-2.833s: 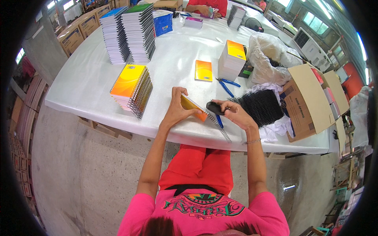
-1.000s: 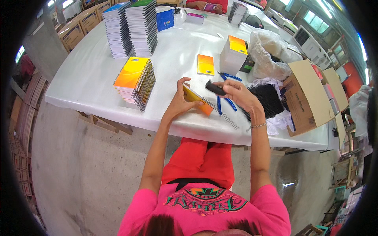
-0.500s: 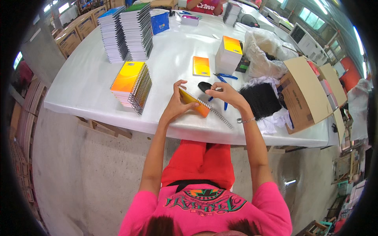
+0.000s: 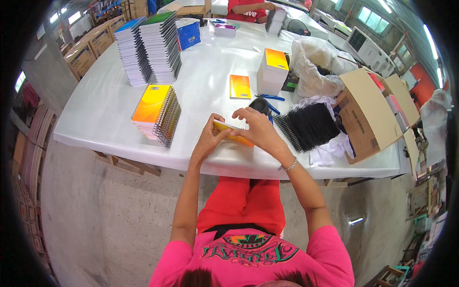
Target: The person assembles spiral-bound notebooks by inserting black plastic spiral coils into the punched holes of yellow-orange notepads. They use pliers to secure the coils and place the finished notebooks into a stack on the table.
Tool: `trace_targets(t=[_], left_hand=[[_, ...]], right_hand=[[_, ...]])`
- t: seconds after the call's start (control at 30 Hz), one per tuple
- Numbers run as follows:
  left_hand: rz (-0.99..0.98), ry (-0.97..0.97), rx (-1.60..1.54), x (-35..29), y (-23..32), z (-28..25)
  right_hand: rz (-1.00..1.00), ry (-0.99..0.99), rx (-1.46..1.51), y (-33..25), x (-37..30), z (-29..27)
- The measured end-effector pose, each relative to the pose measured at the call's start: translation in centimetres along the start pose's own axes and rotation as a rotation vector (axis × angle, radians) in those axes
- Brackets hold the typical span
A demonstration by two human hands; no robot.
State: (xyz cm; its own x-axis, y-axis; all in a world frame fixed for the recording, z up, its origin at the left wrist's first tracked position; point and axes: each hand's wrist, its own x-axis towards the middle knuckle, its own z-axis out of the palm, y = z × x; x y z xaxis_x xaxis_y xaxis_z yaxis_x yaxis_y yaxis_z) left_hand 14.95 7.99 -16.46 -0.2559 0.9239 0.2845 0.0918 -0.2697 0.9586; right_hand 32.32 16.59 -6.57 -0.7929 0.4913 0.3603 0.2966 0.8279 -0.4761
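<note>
In the head view, just below the middle of the frame, the left hand (image 4: 209, 136) pinches a small orange-and-yellow notebook (image 4: 243, 140) between thumb and fingers at its upper-left end. The notebook's long axis slants from there down toward the lower right, and it appears tipped up on edge.

The right hand (image 4: 258, 134) comes in from the right over the lower-right half, fingers curved and thumb close to the left thumb; I cannot tell whether it grips. From this hand the notebook lies to the left and below, so it is the nearer one to the lower-right end, the left hand to the other.

Just above the right hand sits a black handheld tool (image 4: 259, 104); the black spiral coils (image 4: 308, 125) lie right of centre.
</note>
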Motion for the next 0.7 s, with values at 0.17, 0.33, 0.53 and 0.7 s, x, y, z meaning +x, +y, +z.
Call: trace_targets(t=[0.17, 0.33, 0.53, 0.7], left_hand=[[-0.073, -0.036, -0.142, -0.5, 1.0, 0.5], [-0.015, -0.014, -0.078, -0.7, 1.2, 0.3], [-0.047, 0.003, -0.079, -0.4, 0.9, 0.4], [-0.057, -0.02, -0.148, -0.6, 1.0, 0.4]], right_hand=[[0.008, 0.17, -0.108, 0.8, -0.5, 2.7], [-0.007, 0.325, -0.038, 0.4, -0.9, 2.8], [0.071, 0.231, -0.028, 2.4, -1.7, 2.3], [0.067, 0.243, -0.118, 1.3, -2.3, 2.1]])
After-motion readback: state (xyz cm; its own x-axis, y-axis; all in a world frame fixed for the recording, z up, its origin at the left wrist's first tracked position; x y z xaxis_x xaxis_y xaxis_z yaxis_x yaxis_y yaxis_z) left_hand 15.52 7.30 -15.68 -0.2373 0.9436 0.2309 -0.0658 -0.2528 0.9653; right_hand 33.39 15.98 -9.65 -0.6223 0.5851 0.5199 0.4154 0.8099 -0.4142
